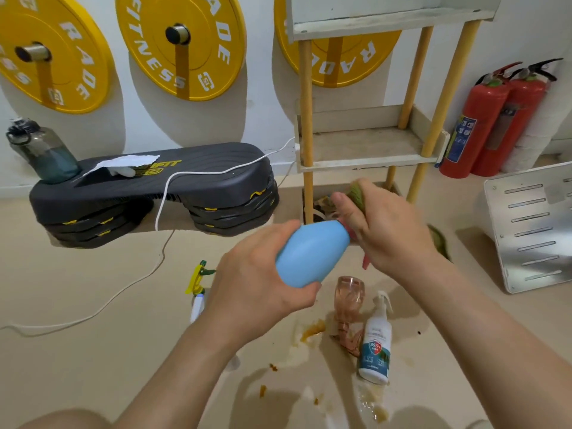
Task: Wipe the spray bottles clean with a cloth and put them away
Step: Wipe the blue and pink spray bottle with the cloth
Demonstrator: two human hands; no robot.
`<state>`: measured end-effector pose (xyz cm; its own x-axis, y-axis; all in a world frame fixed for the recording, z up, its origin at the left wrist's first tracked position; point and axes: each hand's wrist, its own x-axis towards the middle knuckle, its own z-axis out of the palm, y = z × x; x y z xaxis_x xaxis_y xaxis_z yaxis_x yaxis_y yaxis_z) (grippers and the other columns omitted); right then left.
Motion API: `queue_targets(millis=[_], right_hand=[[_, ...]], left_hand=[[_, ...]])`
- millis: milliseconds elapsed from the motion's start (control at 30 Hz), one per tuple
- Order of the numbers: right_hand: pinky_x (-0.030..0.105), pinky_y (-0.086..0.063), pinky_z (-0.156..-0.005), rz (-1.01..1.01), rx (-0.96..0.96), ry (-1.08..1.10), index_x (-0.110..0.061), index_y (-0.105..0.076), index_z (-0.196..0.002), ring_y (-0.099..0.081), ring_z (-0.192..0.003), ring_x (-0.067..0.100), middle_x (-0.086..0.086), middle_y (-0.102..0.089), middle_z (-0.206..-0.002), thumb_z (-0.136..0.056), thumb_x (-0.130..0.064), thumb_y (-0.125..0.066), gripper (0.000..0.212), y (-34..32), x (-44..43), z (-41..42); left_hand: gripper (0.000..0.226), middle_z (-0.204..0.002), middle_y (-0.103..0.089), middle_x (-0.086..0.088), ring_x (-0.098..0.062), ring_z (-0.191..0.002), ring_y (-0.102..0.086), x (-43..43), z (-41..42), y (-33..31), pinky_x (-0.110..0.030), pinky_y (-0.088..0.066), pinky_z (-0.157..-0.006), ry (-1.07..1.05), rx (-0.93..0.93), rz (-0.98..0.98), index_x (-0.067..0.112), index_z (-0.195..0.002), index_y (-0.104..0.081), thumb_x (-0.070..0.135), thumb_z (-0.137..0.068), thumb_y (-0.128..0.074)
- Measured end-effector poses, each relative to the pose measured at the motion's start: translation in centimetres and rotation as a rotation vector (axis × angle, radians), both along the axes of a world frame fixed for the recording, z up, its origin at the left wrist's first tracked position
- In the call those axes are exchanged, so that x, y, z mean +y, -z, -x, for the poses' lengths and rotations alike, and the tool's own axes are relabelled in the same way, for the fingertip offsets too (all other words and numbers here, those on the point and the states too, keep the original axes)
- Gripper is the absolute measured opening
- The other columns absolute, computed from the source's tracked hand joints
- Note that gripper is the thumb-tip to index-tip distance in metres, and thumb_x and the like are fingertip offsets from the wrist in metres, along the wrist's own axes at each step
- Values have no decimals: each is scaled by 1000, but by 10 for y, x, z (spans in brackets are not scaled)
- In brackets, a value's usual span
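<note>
Left hand (257,283) is gripping a blue spray bottle (312,252) around its wide lower end, fingers and thumb curling round the body and holding it tilted in the air above the floor (93,351), neck pointing up and to the right. Right hand (387,230) is closing over the bottle's top with a green cloth (359,191) bunched in its fingers; part of the cloth is hanging out behind the wrist, and bits of a pink sprayer head are showing under the palm. The picture is blurring here, so I cannot tell exactly how the cloth is lying on the head.

Below the hands, a white spray bottle (376,345) is lying on the floor with its nozzle pointing away, and a pink see-through bottle (349,292) is lying just beside it. Orange-brown spills (312,329) and wet patches are spreading around both. A bottle with a yellow and green trigger (198,280) is sitting partly hidden behind the left forearm.

Beyond the hands, a shelf rack (365,150) with yellow posts is standing against the wall. Two red fire extinguishers (483,119) are standing to its right, and a slotted metal panel (532,230) is leaning nearer the camera. On the left, a black step platform (154,187) is carrying a water jug (46,153), with a white cable (164,212) trailing over it onto the floor. Yellow weight plates (182,44) are hanging on the wall above.
</note>
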<state>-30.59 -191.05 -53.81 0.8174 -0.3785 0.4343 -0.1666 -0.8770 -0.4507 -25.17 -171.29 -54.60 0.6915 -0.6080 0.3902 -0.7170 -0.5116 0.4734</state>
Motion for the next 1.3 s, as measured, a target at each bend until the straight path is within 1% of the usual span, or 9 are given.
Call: queue_targets(millis=[100,267,433,667,800,900,1067,1200,1300], right_hand=[[45,-47,-62,10,-9,39,-18,-51,-81,-55,-66,28,2,-56,-66,-92,-69,-22,59,7,-5,-3],[49,-49,-63,-94,41,50,-20,-48,-65,-55,-60,27,2,-54,-59,-99,-58,-32,53,15,4,0],[36,-39,-56,-352,-34,118,-14,-50,-62,-50,-57,23,3,-52,-57,-103,-51,-39,56,15,1,-2],[43,-57,-81,-1338,-362,253,-13,-62,-89,-69,-94,28,6,-69,-89,-102,-45,-47,37,2,-8,0],[33,-34,-57,-410,-75,52,-16,-48,-67,-48,-60,15,-4,-51,-60,-102,-45,-45,45,4,10,7],[40,-38,-59,-266,-100,38,-16,-47,-66,-50,-60,21,2,-52,-60,-103,-45,-34,49,18,8,9],[25,-39,-55,-801,-400,320,-15,-53,-65,-50,-55,8,-5,-53,-56,-106,-41,-39,50,13,14,6],[37,-57,-90,-1528,-512,345,-16,-68,-105,-69,-96,18,5,-72,-103,-99,-43,-54,30,13,15,-2],[29,-58,-75,-1573,-493,283,-15,-66,-115,-70,-90,14,3,-72,-102,-99,-42,-55,34,12,17,-3]], left_hand=[[76,-105,-53,37,3,-95,-51,3,-3,-3,-25,-54,-74,33,228,-14,46,-128,-53,47,-58,-84],[64,-102,-55,18,-10,-69,-67,8,-7,-11,-23,-57,-53,112,441,-318,62,-116,-39,51,-66,-78],[60,-101,-60,16,-8,-77,-63,13,-6,-16,-17,-51,-46,57,490,-212,63,-107,-48,44,-62,-83],[57,-95,-59,18,-3,-76,-59,13,14,-9,-17,-53,-53,-28,440,-150,60,-111,-46,50,-65,-78],[63,-90,-57,19,-3,-73,-58,17,18,-11,-15,-51,-52,-59,374,-171,56,-119,-44,56,-64,-74],[63,-91,-57,21,-2,-73,-59,21,19,-17,-14,-49,-47,-41,405,-220,57,-119,-45,55,-63,-75],[59,-100,-61,20,-2,-83,-59,17,16,-13,-14,-49,-51,-66,498,-110,59,-110,-50,52,-60,-79],[51,-88,-59,16,-2,-74,-58,2,30,-1,-21,-54,-51,-100,479,-91,55,-107,-47,50,-65,-77],[58,-91,-57,13,-7,-78,-59,-1,32,3,-30,-59,-59,-123,440,-93,52,-115,-46,57,-63,-73]])
